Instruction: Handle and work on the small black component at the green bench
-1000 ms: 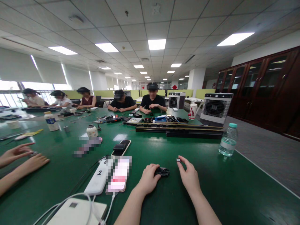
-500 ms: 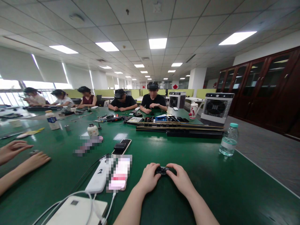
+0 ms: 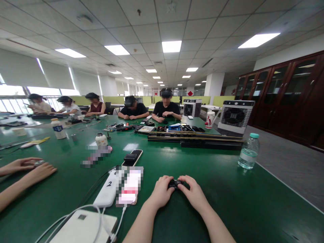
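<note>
Through my remote feed I have the bare left hand [image 3: 162, 189] and bare right hand [image 3: 191, 189] gripping a small black oblong device [image 3: 174, 183] between them, near the white rectangular power bank marked 2 [image 3: 106, 190].

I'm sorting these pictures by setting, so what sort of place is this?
Probably an open-plan office: light-green desk partitions stand behind, glass-doored wooden cabinets line the right side, and a large green table fills the foreground.

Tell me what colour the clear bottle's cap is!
The cap is turquoise, in the head view.
</note>
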{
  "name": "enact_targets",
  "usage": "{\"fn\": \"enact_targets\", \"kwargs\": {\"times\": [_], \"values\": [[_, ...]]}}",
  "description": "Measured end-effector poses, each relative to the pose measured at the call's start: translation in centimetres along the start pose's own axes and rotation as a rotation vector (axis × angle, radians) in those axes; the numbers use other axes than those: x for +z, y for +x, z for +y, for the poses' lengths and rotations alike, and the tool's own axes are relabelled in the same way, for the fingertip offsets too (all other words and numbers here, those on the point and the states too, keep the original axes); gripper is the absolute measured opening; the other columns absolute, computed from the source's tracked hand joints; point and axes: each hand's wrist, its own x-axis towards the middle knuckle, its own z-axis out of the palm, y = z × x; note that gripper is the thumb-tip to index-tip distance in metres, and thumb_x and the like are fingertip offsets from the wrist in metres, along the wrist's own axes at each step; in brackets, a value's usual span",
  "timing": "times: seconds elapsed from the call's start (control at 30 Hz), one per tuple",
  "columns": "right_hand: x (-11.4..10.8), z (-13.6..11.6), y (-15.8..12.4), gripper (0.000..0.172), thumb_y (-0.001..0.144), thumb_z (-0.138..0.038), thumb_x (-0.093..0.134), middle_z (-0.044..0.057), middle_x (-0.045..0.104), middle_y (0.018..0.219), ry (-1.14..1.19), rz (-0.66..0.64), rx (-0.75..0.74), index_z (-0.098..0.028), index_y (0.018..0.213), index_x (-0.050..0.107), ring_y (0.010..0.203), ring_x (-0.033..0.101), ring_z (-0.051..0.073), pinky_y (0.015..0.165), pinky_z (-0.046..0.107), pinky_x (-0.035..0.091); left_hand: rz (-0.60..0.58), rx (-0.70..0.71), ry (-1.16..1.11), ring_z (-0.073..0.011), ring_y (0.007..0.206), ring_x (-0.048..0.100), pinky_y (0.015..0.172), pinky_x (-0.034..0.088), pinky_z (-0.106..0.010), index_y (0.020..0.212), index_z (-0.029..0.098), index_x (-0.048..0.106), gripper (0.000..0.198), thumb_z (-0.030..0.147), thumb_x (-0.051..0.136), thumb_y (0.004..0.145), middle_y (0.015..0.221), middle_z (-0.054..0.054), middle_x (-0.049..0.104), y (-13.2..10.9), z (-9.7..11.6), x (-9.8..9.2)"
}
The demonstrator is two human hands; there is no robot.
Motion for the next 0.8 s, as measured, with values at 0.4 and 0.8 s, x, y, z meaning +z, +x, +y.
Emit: {"fn": "enact_targets", "kwargs": {"times": [0.4,0.8], "values": [[0.67,0.93,0.02,0.021,0.073,-0.03,0.06,0.004,0.067,0.111,-0.195,-0.061,0.029,-0.027,0.092,0.069,0.117,0.051,0.026,0.105,0.046,0.032,-0.003,0.008,0.03,-0.0228,0.11,0.048,0.096,0.036,-0.033,0.119,0.019,0.055,0.042,0.025,0.048,0.079,0.119,-0.007,0.057,-0.04,-0.03,0.0],[0.25,0.55,-0.12,0.029,0.067,-0.026,0.061,0.002,0.069,0.106,-0.116,-0.064,0.053,-0.026,0.095,0.068,0.106,0.058,0.024,0.1,0.042,0.036,-0.011,-0.005,0.027,-0.0225,0.11,0.048,0.097,0.036,-0.033,0.12,0.02,0.055,0.042,0.024,0.049,0.079,0.119,-0.006,0.057,-0.1,0.16,-0.13]]}}
